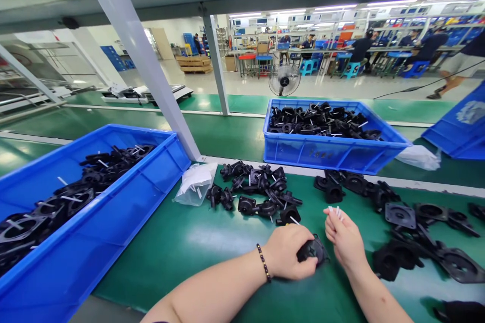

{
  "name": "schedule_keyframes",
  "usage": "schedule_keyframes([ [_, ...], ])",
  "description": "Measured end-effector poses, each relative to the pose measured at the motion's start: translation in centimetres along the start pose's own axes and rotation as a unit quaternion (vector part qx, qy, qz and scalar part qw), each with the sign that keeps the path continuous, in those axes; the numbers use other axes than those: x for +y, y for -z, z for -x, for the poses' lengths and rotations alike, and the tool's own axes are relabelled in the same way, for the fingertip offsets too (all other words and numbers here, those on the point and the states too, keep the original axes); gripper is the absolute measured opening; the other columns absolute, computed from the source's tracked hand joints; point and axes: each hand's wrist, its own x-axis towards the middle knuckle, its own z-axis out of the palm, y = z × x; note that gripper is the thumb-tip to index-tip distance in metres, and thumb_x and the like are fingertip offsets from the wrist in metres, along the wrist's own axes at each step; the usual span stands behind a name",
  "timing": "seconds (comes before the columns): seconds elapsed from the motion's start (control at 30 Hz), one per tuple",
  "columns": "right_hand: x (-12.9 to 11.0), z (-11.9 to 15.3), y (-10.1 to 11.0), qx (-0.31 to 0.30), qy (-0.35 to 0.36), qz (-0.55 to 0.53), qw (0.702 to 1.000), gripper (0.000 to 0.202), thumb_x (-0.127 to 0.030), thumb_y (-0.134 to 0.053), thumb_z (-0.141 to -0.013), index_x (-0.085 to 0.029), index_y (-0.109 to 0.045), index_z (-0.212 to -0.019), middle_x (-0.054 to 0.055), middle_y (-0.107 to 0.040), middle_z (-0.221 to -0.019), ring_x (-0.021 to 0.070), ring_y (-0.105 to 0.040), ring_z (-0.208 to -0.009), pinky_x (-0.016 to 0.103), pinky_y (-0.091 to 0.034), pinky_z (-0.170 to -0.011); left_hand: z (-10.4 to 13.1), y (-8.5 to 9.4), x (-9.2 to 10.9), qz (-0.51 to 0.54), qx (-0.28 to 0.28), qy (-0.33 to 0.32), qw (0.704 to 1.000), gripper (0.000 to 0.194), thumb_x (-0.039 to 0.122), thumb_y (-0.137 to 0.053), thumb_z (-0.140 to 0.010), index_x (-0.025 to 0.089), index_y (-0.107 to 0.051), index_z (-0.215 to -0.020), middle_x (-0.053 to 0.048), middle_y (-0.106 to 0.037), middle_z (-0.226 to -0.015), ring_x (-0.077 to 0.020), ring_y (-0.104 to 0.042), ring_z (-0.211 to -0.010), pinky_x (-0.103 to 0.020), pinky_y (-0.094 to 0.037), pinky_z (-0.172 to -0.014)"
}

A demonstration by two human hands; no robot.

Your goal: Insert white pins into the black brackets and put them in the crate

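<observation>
Left grip (pixel 288 252): half-curled, holding the black part (pixel 312 250).
Right grip (pixel 345 241): pinched nearly closed on white pins (pixel 338 212), tips toward 11 o'clock.
Black part: I saw it at 7 o'clock from the pins; its long axis I couldn't tell.

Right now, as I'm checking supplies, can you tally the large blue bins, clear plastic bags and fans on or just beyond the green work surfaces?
Large blue bins: 3
Clear plastic bags: 2
Fan: 1
Total: 6
</observation>
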Motion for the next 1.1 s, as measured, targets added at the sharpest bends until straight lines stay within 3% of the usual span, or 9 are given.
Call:
schedule_keyframes([
  [0.17,0.1,-0.1,0.1,0.003,0.012,0.008,1.000,0.034,-0.048,-0.067,-0.070,-0.017,-0.055,-0.076,-0.010,-0.025,-0.050,0.0026,-0.018,-0.038,0.016,-0.011,-0.035,0.1,-0.2,0.1,-0.026,-0.006,0.006,1.000,0.030,0.032,-0.053,-0.066,0.016,-0.055,-0.091,-0.007,-0.064,-0.083,-0.0189,-0.062,-0.072,-0.030,-0.053,-0.062],
  [0.33,0.4,-0.6,0.2,0.018,0.027,0.018,0.999,0.033,-0.048,-0.066,-0.071,-0.017,-0.055,-0.077,-0.010,-0.026,-0.049,0.0032,-0.017,-0.038,0.016,-0.011,-0.035,0.0,0.8,0.5,-0.039,0.029,0.116,0.992,0.044,0.026,-0.049,-0.073,0.017,-0.045,-0.116,-0.014,-0.046,-0.127,-0.0217,-0.059,-0.096,-0.032,-0.054,-0.070],
  [0.43,0.5,-0.8,0.3,0.025,0.032,0.017,0.999,0.033,-0.048,-0.065,-0.072,-0.018,-0.055,-0.077,-0.010,-0.027,-0.049,0.0036,-0.019,-0.038,0.016,-0.012,-0.035,0.2,1.3,0.7,0.005,0.044,0.088,0.995,0.045,0.024,-0.046,-0.076,0.017,-0.043,-0.119,-0.013,-0.047,-0.127,-0.0216,-0.057,-0.102,-0.031,-0.053,-0.075],
  [0.6,0.6,-1.2,0.5,0.058,0.078,0.042,0.994,0.036,-0.052,-0.065,-0.069,-0.018,-0.054,-0.072,-0.004,-0.046,-0.055,0.0080,-0.039,-0.045,0.019,-0.030,-0.039,0.7,0.9,0.9,0.175,-0.131,-0.021,0.975,0.043,0.030,-0.052,-0.073,0.019,-0.053,-0.115,-0.008,-0.064,-0.102,-0.0171,-0.064,-0.080,-0.028,-0.053,-0.072],
  [0.67,0.9,-1.5,0.8,0.068,0.100,0.080,0.989,0.038,-0.055,-0.062,-0.070,-0.017,-0.056,-0.071,0.000,-0.055,-0.063,0.0106,-0.046,-0.053,0.023,-0.038,-0.047,0.8,0.4,0.8,0.266,-0.198,0.015,0.943,0.055,0.035,-0.060,-0.071,0.022,-0.048,-0.123,-0.010,-0.052,-0.124,-0.0187,-0.063,-0.085,-0.031,-0.053,-0.076],
  [0.73,1.3,-1.8,1.1,0.074,0.116,0.118,0.983,0.040,-0.056,-0.058,-0.073,-0.016,-0.059,-0.073,0.003,-0.060,-0.072,0.0126,-0.050,-0.061,0.025,-0.041,-0.055,0.8,0.0,0.5,0.376,-0.230,0.084,0.894,0.077,0.043,-0.067,-0.066,0.026,-0.033,-0.134,-0.013,-0.020,-0.145,-0.0262,-0.055,-0.107,-0.038,-0.048,-0.086],
  [0.87,1.6,-1.9,1.2,0.086,0.159,0.170,0.969,0.042,-0.057,-0.051,-0.078,-0.016,-0.061,-0.078,0.005,-0.061,-0.081,0.0148,-0.052,-0.072,0.027,-0.042,-0.064,0.7,-0.8,-0.3,0.530,-0.169,0.202,0.806,0.102,0.056,-0.067,-0.062,0.029,-0.008,-0.140,-0.012,0.025,-0.144,-0.0316,-0.024,-0.131,-0.046,-0.032,-0.101],
  [1.0,-1.0,-0.1,0.7,0.071,0.178,0.284,0.940,0.041,-0.055,-0.040,-0.085,-0.018,-0.060,-0.083,0.001,-0.055,-0.065,0.0137,-0.049,-0.058,0.026,-0.040,-0.055,0.5,-0.7,-0.8,0.501,-0.081,0.220,0.833,0.096,0.055,-0.065,-0.066,0.028,-0.010,-0.140,-0.010,0.019,-0.146,-0.0288,-0.010,-0.135,-0.047,-0.020,-0.107],
  [1.1,-4.9,1.9,1.0,0.029,0.181,0.452,0.873,0.037,-0.052,-0.036,-0.086,-0.022,-0.059,-0.086,-0.002,-0.048,-0.053,0.0136,-0.044,-0.044,0.026,-0.035,-0.048,0.6,-0.6,-1.1,0.431,-0.065,0.221,0.872,0.087,0.053,-0.063,-0.070,0.026,-0.017,-0.139,-0.010,0.015,-0.147,-0.0270,-0.008,-0.135,-0.048,-0.016,-0.108],
])
